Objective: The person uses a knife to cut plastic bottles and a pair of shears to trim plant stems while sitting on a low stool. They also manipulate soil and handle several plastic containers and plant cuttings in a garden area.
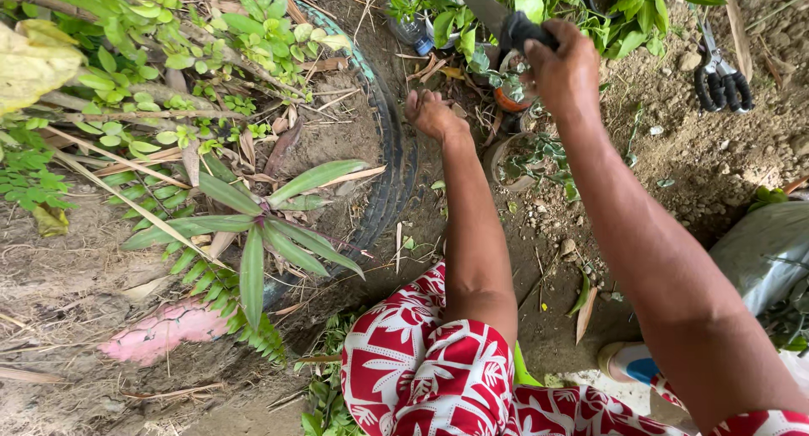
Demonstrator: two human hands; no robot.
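While your right hand (563,69) grips a knife (497,16) at top centre, your left hand (431,113) curls empty, fingers loosely bent, over the soil (539,225).

Grey plastic sack (763,251) at three o'clock, lying on bare soil, bulging and crumpled, cut off by the right edge. Small clear plastic bottle (413,33) with blue base near twelve o'clock, among green leaves. No labels, signs or screens visible.

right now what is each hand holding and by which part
The right hand holds a knife by its black handle. The left hand is closed; anything inside cannot be told.
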